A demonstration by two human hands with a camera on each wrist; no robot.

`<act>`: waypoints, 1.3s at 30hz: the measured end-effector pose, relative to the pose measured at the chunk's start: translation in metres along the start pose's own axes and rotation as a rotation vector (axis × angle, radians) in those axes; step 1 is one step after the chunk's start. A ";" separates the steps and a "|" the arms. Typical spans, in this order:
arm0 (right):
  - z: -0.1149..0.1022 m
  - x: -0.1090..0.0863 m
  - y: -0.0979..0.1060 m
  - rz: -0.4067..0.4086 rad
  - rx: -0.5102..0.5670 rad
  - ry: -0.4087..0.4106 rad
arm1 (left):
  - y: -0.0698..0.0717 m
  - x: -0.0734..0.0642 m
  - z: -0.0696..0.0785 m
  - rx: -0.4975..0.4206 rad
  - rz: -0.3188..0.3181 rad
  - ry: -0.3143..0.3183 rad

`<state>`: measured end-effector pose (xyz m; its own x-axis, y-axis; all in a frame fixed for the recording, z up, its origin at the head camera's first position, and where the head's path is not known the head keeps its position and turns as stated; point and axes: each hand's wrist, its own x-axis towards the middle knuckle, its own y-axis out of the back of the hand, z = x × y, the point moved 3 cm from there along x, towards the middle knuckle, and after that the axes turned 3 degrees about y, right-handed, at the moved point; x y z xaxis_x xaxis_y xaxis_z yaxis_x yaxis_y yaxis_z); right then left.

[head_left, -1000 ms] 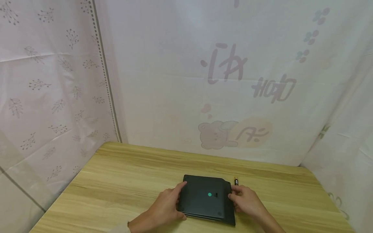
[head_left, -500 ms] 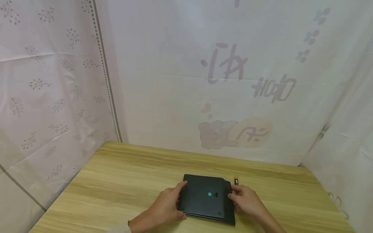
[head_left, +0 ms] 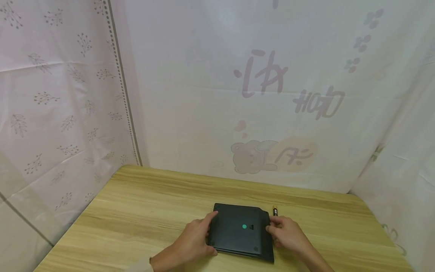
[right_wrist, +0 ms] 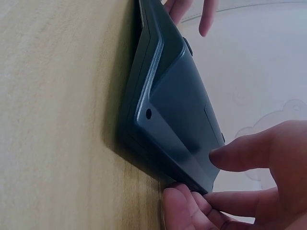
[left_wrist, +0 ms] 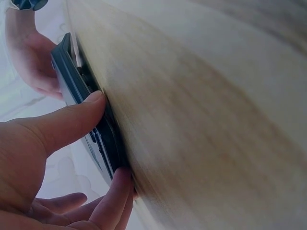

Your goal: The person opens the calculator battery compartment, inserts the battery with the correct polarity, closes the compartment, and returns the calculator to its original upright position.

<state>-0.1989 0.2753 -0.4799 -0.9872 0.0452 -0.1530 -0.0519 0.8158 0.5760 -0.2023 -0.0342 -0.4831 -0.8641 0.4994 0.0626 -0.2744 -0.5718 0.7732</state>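
A black desktop calculator (head_left: 234,230) lies face down on the table, its back with a green round sticker and a small latch turned up. My left hand (head_left: 193,240) grips its left side, thumb at the near corner and fingers toward the far one. The left wrist view shows that thumb (left_wrist: 88,108) on the calculator's edge. At the right side, my right hand (head_left: 289,234) pinches the thicker end, its thumb on the back. In the right wrist view its other fingers (right_wrist: 182,206) tuck under the rim of the calculator (right_wrist: 177,105). The keys are hidden underneath.
A small battery (head_left: 275,210) with a copper-coloured end lies just beyond my right hand. The wood-grain table (head_left: 153,200) runs back to a printed white curtain (head_left: 190,113), with more curtain on both sides.
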 end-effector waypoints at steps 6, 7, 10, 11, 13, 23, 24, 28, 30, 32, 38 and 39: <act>0.002 -0.001 0.001 -0.002 -0.001 0.007 | 0.000 0.000 0.001 -0.002 0.003 0.001; 0.002 -0.001 0.001 -0.002 0.001 0.006 | 0.000 0.000 0.001 -0.004 0.004 0.001; 0.002 -0.002 0.001 -0.001 0.005 0.004 | 0.000 0.000 0.001 -0.006 0.004 0.001; 0.001 -0.002 0.001 0.000 0.007 0.005 | 0.001 0.000 0.001 -0.005 0.004 0.001; 0.002 -0.002 0.001 -0.001 0.006 0.007 | 0.001 0.000 0.001 -0.003 0.003 0.001; 0.002 -0.001 0.001 -0.003 0.006 0.002 | 0.001 0.000 0.000 -0.003 0.007 0.000; 0.002 -0.001 0.001 -0.005 0.004 0.002 | 0.002 0.000 0.000 -0.003 0.010 -0.003; 0.001 -0.001 0.001 0.000 0.010 -0.003 | 0.002 -0.001 0.000 -0.006 0.027 -0.019; 0.002 -0.001 0.001 -0.001 0.016 -0.001 | 0.002 -0.001 0.000 -0.019 0.032 -0.020; 0.003 -0.001 0.002 -0.006 0.031 -0.005 | 0.003 -0.001 -0.001 -0.050 0.025 -0.009; 0.009 -0.002 0.006 -0.051 0.095 0.020 | 0.005 0.001 -0.002 -0.149 0.000 0.027; 0.009 -0.002 0.006 -0.059 0.107 0.026 | 0.006 0.002 -0.003 -0.166 -0.002 0.031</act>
<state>-0.1961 0.2856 -0.4833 -0.9865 -0.0190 -0.1624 -0.0953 0.8737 0.4770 -0.2065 -0.0383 -0.4801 -0.8756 0.4813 0.0399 -0.3393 -0.6719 0.6584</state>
